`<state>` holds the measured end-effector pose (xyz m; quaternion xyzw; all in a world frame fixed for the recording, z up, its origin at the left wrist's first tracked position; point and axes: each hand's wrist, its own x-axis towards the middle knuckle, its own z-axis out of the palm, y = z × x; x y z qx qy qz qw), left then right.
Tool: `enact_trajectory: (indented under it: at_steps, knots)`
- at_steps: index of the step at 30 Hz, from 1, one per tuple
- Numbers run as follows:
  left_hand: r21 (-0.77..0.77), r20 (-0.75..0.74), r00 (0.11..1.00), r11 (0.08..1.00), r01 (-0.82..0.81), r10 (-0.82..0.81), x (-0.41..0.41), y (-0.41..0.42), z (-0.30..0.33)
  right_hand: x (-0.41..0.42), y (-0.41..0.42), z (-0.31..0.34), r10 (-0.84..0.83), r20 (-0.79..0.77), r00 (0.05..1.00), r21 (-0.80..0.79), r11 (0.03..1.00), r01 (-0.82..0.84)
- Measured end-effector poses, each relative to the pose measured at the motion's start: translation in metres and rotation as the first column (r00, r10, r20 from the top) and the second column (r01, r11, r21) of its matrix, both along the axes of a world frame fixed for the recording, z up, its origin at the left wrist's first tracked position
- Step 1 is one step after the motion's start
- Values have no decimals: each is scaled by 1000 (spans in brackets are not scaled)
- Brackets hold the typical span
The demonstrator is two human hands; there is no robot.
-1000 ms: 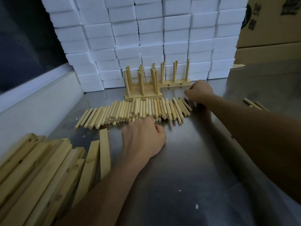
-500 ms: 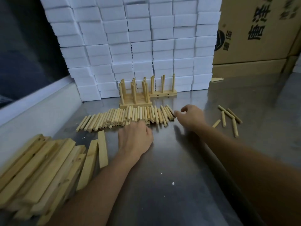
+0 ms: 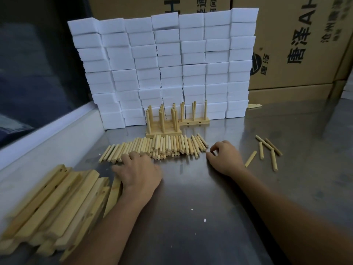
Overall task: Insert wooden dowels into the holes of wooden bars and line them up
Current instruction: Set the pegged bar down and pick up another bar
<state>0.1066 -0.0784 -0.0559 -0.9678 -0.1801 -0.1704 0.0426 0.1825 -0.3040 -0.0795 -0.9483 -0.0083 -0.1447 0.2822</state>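
Many wooden dowels point(image 3: 158, 148) lie in a loose row on the metal table point(image 3: 191, 197), just beyond both hands. The left hand point(image 3: 138, 172) rests palm down, its fingers spread and touching the near ends of the dowels at the left part of the row; it grips nothing that I can see. The right hand point(image 3: 224, 158) sits at the right end of the row with thumb and forefinger curled toward each other (whether a dowel is already pinched between them, I cannot tell). Bare wooden bars point(image 3: 57, 203) are piled to the left of the left hand, touching its wrist side. Beyond the row stand finished bars point(image 3: 164, 131) with dowels upright in them, and a few stray dowels point(image 3: 266, 152) lie to the right of the right hand. I judge that the risk now is rolling: the dowels are round and the table is smooth, so a careless push from the left fingers can scatter the row, and some may knock the standing pieces behind it. A weak pinch can also drop the dowel.
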Motion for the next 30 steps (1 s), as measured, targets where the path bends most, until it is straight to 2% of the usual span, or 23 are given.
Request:
enact_trajectory:
  at_steps: [6,11,13,15,19,21,24,26,28,30]
  knots:
    - [17,5,998,998,66,-66,-1,-9,4,0,-1,0,3,5,1000,15,1000,-3]
    - [-49,147,955,963,267,-257,-3,-13,5,1,-2,-1,9,4,1000,26,1000,-9]
    - [-35,162,960,971,238,-229,-3,-15,4,1,-2,-1,17,2,1000,30,999,-17]
    - [-30,109,978,982,184,-180,-5,-17,1,1,-2,-1,17,8,1000,28,999,-17]
    - [-33,98,962,966,258,-254,-5,-24,-5,1,-3,-2,19,10,1000,28,999,-20]
    - [-84,128,947,948,306,-294,-3,-24,-4,1,-3,-1,21,10,1000,31,999,-22]
    - [-280,179,949,912,300,-258,3,-21,1,1,-3,-1,28,20,999,37,999,-29]
    - [-460,186,961,847,268,-204,6,-17,5,1,-3,-1,33,22,999,44,998,-33]
    - [-669,213,960,689,279,-181,10,-13,9,1,-3,-1,35,22,999,46,998,-37]
    - [-786,298,937,509,350,-183,12,-11,11,0,-3,-1,40,26,999,60,997,-41]
